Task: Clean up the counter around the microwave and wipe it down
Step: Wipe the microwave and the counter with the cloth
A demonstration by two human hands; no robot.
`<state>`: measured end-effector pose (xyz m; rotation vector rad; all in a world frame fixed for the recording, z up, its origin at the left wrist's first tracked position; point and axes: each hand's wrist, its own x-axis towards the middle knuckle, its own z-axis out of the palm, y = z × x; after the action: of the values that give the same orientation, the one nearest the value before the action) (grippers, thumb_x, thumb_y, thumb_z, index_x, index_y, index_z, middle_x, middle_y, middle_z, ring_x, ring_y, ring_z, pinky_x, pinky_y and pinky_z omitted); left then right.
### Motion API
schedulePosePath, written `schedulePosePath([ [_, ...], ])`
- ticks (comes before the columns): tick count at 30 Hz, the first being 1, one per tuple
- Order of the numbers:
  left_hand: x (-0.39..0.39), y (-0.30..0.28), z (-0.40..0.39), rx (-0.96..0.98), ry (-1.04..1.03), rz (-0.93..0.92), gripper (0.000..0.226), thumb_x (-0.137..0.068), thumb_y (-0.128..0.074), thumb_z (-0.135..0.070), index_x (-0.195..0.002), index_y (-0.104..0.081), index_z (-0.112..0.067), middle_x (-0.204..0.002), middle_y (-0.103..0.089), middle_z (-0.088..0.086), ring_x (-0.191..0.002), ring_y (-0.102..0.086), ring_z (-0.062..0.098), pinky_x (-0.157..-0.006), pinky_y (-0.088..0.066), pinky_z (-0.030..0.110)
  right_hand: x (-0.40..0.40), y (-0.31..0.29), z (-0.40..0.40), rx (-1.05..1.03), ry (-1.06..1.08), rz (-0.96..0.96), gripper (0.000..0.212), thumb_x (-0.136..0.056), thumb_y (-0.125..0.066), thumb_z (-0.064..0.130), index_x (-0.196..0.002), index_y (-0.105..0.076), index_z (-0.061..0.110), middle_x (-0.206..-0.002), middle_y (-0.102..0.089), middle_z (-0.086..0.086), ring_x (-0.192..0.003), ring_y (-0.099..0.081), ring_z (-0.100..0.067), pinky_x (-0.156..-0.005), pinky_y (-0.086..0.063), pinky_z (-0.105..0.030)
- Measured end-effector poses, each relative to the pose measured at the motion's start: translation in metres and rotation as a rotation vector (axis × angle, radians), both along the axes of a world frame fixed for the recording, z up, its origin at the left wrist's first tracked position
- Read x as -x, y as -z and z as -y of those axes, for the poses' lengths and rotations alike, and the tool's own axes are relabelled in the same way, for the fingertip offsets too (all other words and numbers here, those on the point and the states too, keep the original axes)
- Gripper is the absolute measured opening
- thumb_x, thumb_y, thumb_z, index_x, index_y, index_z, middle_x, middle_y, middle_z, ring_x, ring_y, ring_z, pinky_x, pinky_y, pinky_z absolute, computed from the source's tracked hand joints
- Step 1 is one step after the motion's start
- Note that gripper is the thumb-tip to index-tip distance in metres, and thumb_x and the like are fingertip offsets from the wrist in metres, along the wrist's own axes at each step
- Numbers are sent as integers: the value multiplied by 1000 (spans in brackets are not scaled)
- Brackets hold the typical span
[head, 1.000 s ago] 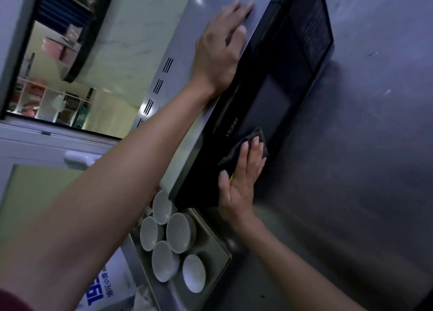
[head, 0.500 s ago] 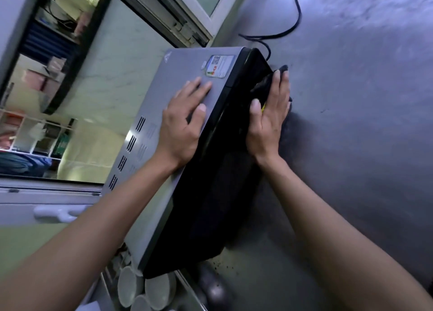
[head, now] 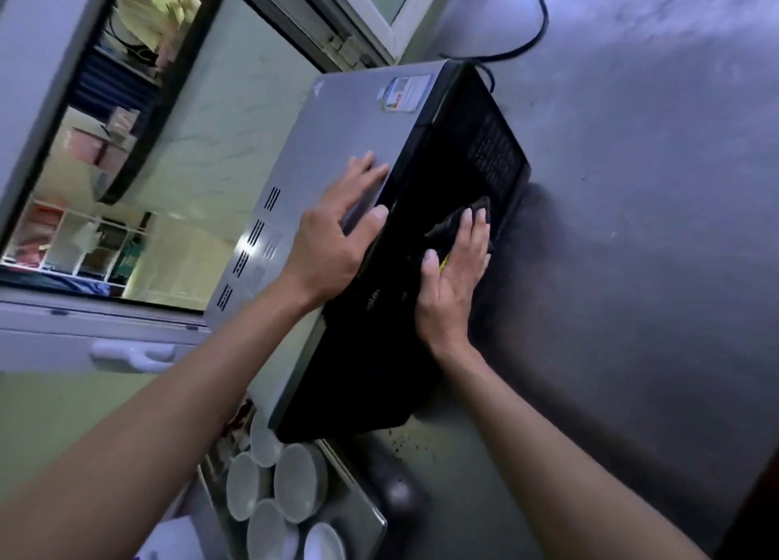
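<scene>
A microwave [head: 337, 138] with a silver top and a black front door stands on the grey steel counter [head: 632, 264]. My left hand [head: 333, 243] lies flat on the top's front edge, fingers spread. My right hand [head: 455, 273] presses a dark cloth [head: 459, 218] flat against the black door, near the control panel. The cloth is mostly hidden under my fingers, and a bit of yellow shows under my palm.
A metal tray [head: 362, 513] with several white bowls [head: 295, 479] sits just left of the microwave. Dark crumbs [head: 404, 437] lie on the counter by the microwave's near corner. A black power cord [head: 535, 32] runs behind it. A window and wall close off the far side.
My right hand has slid the cloth back along the door from the far end toward the middle. The left hand has shifted slightly on the top, and the view has tilted.
</scene>
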<state>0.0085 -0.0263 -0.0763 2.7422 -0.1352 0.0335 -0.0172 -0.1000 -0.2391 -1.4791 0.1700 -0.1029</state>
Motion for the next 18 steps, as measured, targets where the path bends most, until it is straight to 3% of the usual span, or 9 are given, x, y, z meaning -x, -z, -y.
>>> schedulePosePath([
  [6,32,5,-11,-114,110,36,54,-96,-50,-16,-149,-44,-10,-160,-34,8,-151,-24,18,-122,-23,49,74,11,-29,3,-48,29,68,-99,-32,38,-158,-8,16,-168,4,-5,-154,10,-22,-122,7,-55],
  [13,33,8,-10,-83,85,58,52,-95,-51,-16,-147,-48,-14,-158,-38,9,-150,-28,18,-122,-25,46,172,27,-74,30,-92,93,71,-98,-37,35,-159,-3,21,-167,-1,-13,-153,2,-38,-119,3,-64],
  [18,34,8,-12,-44,57,66,50,-95,-53,-18,-146,-50,-15,-157,-40,6,-150,-28,17,-122,-26,45,168,40,-69,100,-130,159,75,-96,-39,35,-159,1,24,-166,-1,-13,-153,-1,-40,-119,3,-64],
])
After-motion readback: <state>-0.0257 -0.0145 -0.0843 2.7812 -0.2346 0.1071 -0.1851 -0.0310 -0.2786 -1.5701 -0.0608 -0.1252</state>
